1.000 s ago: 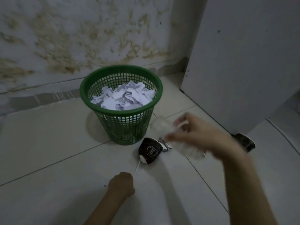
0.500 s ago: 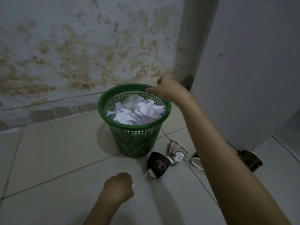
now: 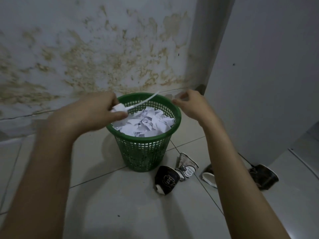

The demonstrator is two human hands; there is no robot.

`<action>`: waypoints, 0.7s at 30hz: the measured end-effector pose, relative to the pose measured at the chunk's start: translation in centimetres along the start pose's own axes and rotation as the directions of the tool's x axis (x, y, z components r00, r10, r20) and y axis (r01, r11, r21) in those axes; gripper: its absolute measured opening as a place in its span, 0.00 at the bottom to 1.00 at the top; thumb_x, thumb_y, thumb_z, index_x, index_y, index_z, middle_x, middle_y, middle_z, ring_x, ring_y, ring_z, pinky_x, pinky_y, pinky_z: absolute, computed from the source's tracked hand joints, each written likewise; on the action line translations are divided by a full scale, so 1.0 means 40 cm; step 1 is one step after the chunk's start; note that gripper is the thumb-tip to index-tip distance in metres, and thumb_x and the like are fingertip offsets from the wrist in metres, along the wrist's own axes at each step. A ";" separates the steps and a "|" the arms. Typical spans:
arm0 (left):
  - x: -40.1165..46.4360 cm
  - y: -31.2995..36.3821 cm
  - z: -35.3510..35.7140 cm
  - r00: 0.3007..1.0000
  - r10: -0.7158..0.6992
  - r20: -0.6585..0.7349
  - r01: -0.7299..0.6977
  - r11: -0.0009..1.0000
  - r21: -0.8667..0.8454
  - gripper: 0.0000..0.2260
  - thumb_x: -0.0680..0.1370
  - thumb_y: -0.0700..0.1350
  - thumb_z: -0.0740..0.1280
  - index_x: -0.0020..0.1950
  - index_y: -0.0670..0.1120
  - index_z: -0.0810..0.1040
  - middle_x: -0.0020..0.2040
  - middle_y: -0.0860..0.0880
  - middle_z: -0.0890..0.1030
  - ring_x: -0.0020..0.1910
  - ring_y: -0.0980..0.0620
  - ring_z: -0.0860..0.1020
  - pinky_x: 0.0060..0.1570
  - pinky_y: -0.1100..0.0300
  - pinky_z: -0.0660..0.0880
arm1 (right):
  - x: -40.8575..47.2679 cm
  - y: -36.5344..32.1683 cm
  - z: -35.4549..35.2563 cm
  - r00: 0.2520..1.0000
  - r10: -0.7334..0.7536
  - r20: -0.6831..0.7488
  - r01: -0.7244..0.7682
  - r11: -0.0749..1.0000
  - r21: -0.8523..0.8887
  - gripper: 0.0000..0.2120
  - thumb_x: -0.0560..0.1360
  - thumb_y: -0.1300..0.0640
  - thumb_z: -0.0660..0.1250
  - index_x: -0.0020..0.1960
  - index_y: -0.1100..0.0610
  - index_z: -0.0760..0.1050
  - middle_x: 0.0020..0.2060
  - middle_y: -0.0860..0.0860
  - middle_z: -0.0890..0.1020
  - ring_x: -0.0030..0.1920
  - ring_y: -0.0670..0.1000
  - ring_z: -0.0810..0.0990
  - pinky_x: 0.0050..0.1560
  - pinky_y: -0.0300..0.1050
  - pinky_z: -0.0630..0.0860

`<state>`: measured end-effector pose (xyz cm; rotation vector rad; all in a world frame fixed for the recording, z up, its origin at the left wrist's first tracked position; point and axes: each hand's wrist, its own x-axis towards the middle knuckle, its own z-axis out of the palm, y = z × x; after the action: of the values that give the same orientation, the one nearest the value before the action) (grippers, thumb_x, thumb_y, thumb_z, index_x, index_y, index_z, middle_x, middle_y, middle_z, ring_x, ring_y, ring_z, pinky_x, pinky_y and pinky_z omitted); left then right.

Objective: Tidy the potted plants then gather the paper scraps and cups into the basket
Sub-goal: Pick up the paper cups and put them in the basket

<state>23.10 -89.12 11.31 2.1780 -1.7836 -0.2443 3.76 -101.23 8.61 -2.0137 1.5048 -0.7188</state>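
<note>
Both hands are now sitting up at the basket (image 3: 143, 152): half a second ago the left hand (image 3: 96, 111) was low on the floor (image 3: 120, 195), and now it is hovering over the basket's left rim, while the right hand (image 3: 191, 106) is staying beside the right rim. Left fingers (image 3: 119, 115) are pinching a small white scrap with a thin white strip (image 3: 145, 101) arching from it across the basket's mouth. Right fingers are lying loosely curled, grasping nothing that can be seen. Paper scraps (image 3: 146, 123) are filling the green mesh basket almost to the rim. Four cups are lying on the floor tiles just right of the basket's foot: a dark crushed cup (image 3: 166, 180), a pale printed cup (image 3: 187, 167) touching it, a white-lined cup (image 3: 208, 177) partly hidden behind the right forearm, and another dark cup (image 3: 263, 176) further right near a grey panel (image 3: 267, 75). Behind the basket a stained wall (image 3: 103, 49) is rising.
</note>
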 end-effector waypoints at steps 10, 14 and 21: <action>0.069 0.085 0.187 0.984 0.134 -0.119 -0.131 0.991 0.035 0.21 0.76 0.56 0.64 0.64 0.46 0.70 0.62 0.45 0.74 0.58 0.47 0.73 0.56 0.53 0.71 | -0.011 0.066 0.012 0.998 0.070 0.001 -0.070 0.997 -0.032 0.23 0.75 0.48 0.64 0.65 0.60 0.69 0.63 0.56 0.74 0.60 0.55 0.74 0.50 0.44 0.67; -0.035 0.153 0.270 0.966 0.236 0.103 -0.215 0.960 -0.177 0.10 0.75 0.57 0.64 0.48 0.52 0.70 0.45 0.53 0.77 0.42 0.54 0.75 0.40 0.59 0.71 | -0.041 0.130 0.004 0.985 0.167 -0.041 -0.167 0.986 0.009 0.20 0.75 0.48 0.64 0.61 0.60 0.71 0.61 0.57 0.76 0.60 0.56 0.74 0.49 0.44 0.66; 0.006 0.171 0.586 0.823 -0.112 0.557 0.045 0.990 0.133 0.35 0.75 0.58 0.64 0.72 0.37 0.58 0.70 0.40 0.67 0.68 0.44 0.68 0.62 0.55 0.68 | -0.030 0.313 0.137 0.858 0.462 0.225 -0.427 0.884 -0.191 0.19 0.78 0.53 0.61 0.63 0.65 0.69 0.60 0.61 0.75 0.59 0.59 0.74 0.53 0.48 0.72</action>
<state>9.21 -93.66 -8.27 2.4359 -2.0344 -0.9160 -1.41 -102.64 -4.02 -1.6672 1.7978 -0.1529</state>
